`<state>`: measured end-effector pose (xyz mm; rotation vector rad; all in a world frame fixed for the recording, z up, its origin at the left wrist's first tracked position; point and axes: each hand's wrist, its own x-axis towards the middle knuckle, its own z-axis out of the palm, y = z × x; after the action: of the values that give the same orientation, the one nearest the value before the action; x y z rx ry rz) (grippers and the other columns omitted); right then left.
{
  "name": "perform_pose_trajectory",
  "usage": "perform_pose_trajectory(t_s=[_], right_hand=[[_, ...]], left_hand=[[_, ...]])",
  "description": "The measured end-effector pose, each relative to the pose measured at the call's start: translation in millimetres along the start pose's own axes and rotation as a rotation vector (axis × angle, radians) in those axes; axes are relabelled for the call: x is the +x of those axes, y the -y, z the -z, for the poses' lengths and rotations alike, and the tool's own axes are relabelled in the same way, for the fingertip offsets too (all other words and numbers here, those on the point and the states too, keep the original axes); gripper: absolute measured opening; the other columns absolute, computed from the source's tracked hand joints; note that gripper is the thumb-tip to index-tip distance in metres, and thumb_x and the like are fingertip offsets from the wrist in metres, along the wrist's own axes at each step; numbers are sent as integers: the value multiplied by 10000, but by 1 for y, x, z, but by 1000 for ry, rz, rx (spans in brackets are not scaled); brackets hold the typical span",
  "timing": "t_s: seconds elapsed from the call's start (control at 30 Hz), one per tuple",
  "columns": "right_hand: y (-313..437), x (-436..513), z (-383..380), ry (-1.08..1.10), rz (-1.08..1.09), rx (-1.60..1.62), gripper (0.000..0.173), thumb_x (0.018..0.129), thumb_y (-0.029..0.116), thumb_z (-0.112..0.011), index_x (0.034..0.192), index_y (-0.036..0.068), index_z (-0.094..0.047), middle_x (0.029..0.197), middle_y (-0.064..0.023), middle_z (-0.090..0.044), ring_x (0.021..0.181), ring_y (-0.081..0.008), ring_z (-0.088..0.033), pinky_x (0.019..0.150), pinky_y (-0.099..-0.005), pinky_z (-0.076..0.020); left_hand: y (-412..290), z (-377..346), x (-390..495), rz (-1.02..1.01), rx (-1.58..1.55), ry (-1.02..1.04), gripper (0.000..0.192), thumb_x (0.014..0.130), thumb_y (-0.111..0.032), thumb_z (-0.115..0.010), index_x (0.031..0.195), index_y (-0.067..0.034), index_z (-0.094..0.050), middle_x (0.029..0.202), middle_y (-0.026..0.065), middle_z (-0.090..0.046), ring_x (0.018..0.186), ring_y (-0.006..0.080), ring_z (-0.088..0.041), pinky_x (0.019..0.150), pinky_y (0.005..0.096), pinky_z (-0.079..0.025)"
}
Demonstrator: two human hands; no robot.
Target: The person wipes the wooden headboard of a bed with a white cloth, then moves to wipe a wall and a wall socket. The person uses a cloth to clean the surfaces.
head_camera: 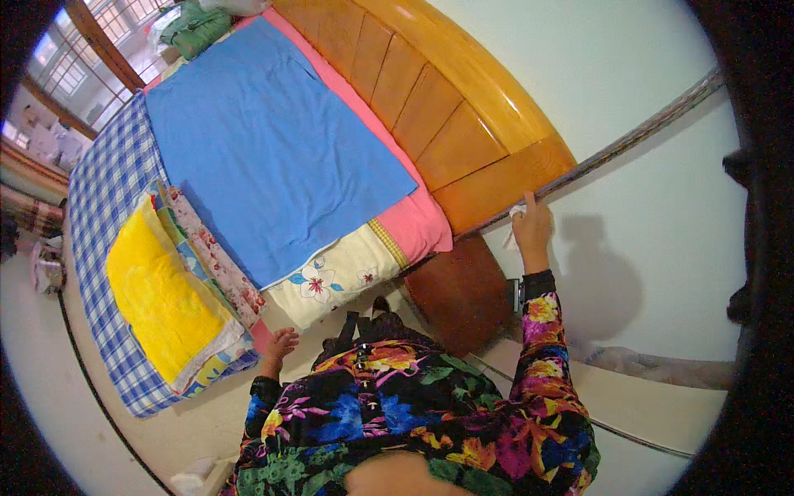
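My right hand (536, 232) is raised at the end of the glossy wooden headboard (477, 152). It holds a crumpled white cloth (514, 224), with one finger extended to a long dark grey strip (626, 142) along the wall. How firmly the finger presses there cannot be seen. My left hand (282, 348) hangs beside the bed with loosely bent fingers, and I see nothing in it. Close to it are a pink cloth edge (260, 335) and a stack of folded bedding (208, 254) topped by a yellow pillow (167, 294).
A blue sheet (279, 136) covers much of the bed, over pink bedding (419, 223) and a cream flowered cloth (347, 276). Blue checked fabric (105, 204) lies at the far side. A brown cabinet-like piece (462, 297) stands between me and the wall (620, 260). Green bundled fabric (195, 28) sits by the windows.
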<state>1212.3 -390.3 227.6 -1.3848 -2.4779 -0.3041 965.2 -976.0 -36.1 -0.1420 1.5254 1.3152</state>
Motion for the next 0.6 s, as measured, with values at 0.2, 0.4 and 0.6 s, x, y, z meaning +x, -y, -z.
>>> perform_pose_trajectory(t_s=[0.2, 0.4, 0.6], right_hand=[[-13, 2, -2, 86, -54, -44, 457, 762, 131, -629, 1215, 141, -566, 935, -207, -615, 917, -393, -579, 801, -507, -478], [-44, 11, -12, 18, -42, -22, 460, 758, 139, -633, 1214, 110, -578, 1011, -214, -648, 970, -384, -588, 855, -490, -483], [-61, 25, -22, 8, -40, 36, 488, 724, 95, -652, 1207, 95, -581, 1009, -219, -648, 949, -399, -584, 845, -488, -482]], left_hand=[[-6, 13, 1, 16, -4, -21, 336, 950, -297, -570, 1212, -86, -590, 1038, 63, -680, 834, 165, -653, 686, 270, -499], [-3, 17, -10, 14, -5, -82, 346, 952, -290, -568, 1226, -79, -579, 1049, 66, -678, 845, 168, -652, 690, 269, -490], [-4, 10, 3, 76, -44, 4, 371, 951, -315, -568, 1237, -78, -567, 1094, 67, -665, 899, 159, -642, 716, 267, -486]])
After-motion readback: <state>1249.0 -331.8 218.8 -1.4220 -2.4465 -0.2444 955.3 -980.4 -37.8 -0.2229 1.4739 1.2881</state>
